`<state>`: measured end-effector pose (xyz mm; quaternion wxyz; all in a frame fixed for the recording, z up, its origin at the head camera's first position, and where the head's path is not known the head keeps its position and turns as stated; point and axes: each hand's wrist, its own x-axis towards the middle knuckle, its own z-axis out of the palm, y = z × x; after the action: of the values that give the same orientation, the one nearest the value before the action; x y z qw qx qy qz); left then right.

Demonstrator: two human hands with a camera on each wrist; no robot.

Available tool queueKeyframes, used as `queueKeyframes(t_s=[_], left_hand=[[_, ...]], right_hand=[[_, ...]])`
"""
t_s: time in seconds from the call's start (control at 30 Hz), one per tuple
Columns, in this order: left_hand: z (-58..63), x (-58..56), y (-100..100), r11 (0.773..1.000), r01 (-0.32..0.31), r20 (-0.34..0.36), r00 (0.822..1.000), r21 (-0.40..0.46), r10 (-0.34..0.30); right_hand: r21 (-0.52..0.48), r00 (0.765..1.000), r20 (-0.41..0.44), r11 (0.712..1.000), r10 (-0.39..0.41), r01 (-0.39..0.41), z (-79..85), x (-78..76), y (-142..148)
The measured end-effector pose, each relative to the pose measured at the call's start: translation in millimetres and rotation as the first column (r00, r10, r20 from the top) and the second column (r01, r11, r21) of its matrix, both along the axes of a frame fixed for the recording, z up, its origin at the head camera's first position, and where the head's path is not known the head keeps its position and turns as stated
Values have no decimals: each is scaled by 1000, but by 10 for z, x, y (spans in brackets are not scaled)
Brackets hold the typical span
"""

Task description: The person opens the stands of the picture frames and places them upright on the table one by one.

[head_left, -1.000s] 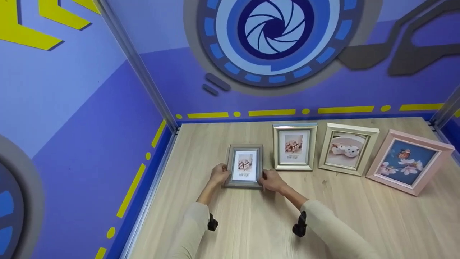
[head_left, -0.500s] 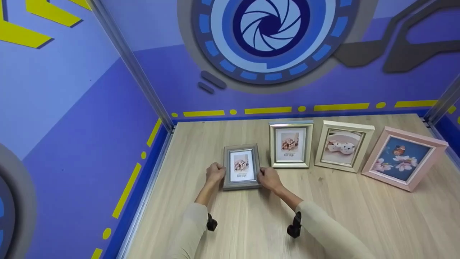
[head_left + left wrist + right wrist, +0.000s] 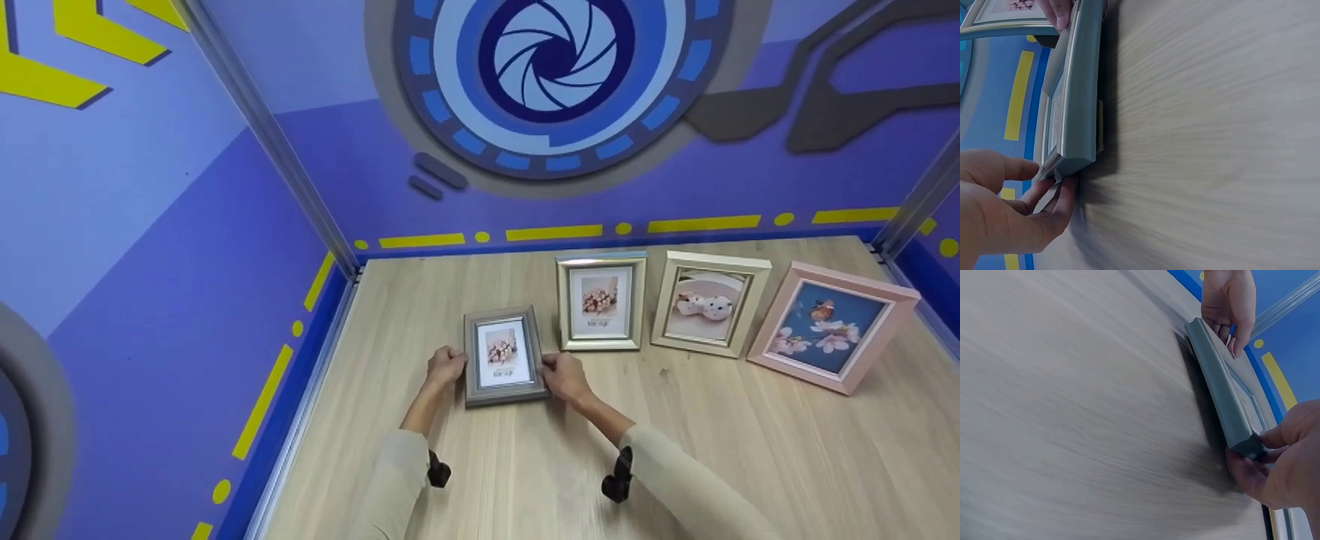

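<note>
A grey photo frame (image 3: 503, 356) with a flower picture lies low over the table, face up and turned slightly left. My left hand (image 3: 446, 365) pinches its left edge, thumb above and fingers beneath, as the left wrist view shows. Opposite it, my right hand (image 3: 566, 377) holds the right edge the same way. Shadow shows under the frame's near edge (image 3: 1081, 90) in the left wrist view, so part of it sits off the wood. A small piece juts from its underside there. In the right wrist view its corner (image 3: 1247, 444) rests between thumb and fingers.
Three frames stand upright to the right: a gold one (image 3: 601, 346), a cream one (image 3: 660, 330) and a pink one (image 3: 885, 330). The gold one is close to my right hand. Blue and purple walls (image 3: 337, 180) bound the wooden table (image 3: 712, 450) at back and left.
Both hands have drawn the grey photo frame slightly toward me and turned its top a little to the left. Their hold stays on both sides. The head view has shifted slightly.
</note>
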<state>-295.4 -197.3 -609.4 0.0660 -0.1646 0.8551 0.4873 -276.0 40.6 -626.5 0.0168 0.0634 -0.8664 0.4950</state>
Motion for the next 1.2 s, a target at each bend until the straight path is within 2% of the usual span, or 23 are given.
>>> queueKeyframes(t_s=[0.17, 0.33, 0.43, 0.57, 0.7, 0.93, 1.1, 1.2], left_hand=[[-10, 43, -26, 999, 0, 39, 999, 42, -2], [5, 93, -51, 991, -9, 81, 997, 137, -2], [51, 134, -76, 989, 29, 65, 997, 143, -39], [144, 205, -92, 990, 98, 35, 994, 105, -102], [232, 308, -80, 981, 118, 4, 993, 152, -120], [425, 439, -18, 940, 165, -49, 986, 299, -158], [629, 493, 48, 916, 194, -91, 981, 352, -173], [746, 523, 103, 908, 206, -119, 978, 366, -174]], right_hand=[[-76, 998, 56, 997, -7, 11, 43, 65, -6], [-158, 996, 86, 987, 21, -7, 95, 133, -5], [-196, 995, 97, 981, 27, -8, 135, 177, 11], [-247, 990, 139, 969, 28, 7, 176, 218, 65], [-305, 988, 139, 952, 74, -28, 225, 287, 163], [-344, 981, 135, 935, 139, -85, 386, 382, 398], [-364, 980, 127, 926, 155, -100, 528, 416, 530], [-352, 980, 137, 932, 147, -91, 603, 439, 596]])
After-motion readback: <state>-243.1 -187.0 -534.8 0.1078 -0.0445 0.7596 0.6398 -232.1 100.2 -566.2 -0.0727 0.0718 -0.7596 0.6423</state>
